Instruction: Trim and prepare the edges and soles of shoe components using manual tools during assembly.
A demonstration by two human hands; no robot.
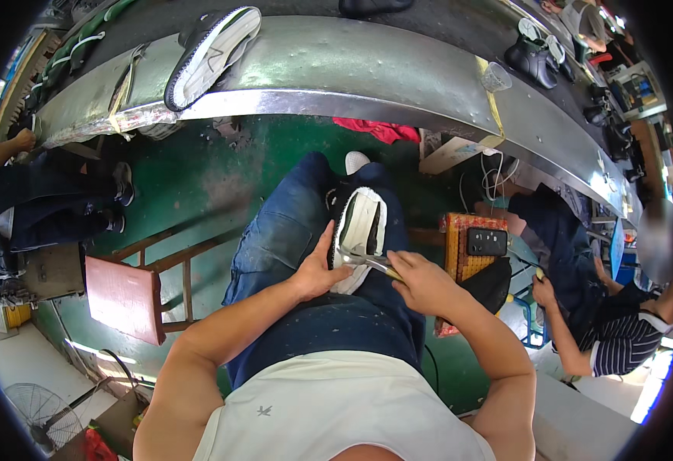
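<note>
A shoe upper on its last (364,217) lies sole-up across my thighs, its pale underside framed by a dark edge with white along it. My left hand (319,269) is closed around its left side, thumb resting near the tool. In my right hand (425,283) is a pair of pincers (357,258) with a shiny metal head and yellowish grips. The head touches the underside of the shoe, toward the end nearer to me. The tips of the jaws are too small to make out.
Ahead runs a metal-edged bench (298,58) carrying an upturned shoe (212,60) and black shoes (532,60). A wooden stool (125,298) stands left. At right, a phone (487,242) lies on a woven seat (459,253), near a seated co-worker in a striped shirt (630,342). Another person is far left.
</note>
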